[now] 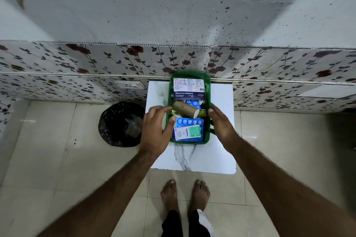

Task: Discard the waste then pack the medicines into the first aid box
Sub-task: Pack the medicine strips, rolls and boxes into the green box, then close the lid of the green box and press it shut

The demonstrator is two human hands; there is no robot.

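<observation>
A green first aid box point(206, 132) lies open on a small white marble-patterned table point(194, 157). Inside are a medicated dressings pack point(188, 88) at the far end, a brown roll point(185, 109) across the middle, blue tablet strips point(189, 122) and a white-green medicine carton point(187, 132) at the near end. My left hand point(157, 127) hovers over the box's left rim, fingers spread, holding nothing. My right hand point(221, 123) rests against the box's right rim with fingers apart; I cannot tell whether it grips the rim.
A bin lined with a black bag point(120, 124) stands on the tiled floor just left of the table. A floral-tiled wall point(96, 67) runs behind the table. My bare feet point(185, 194) are at the table's near edge.
</observation>
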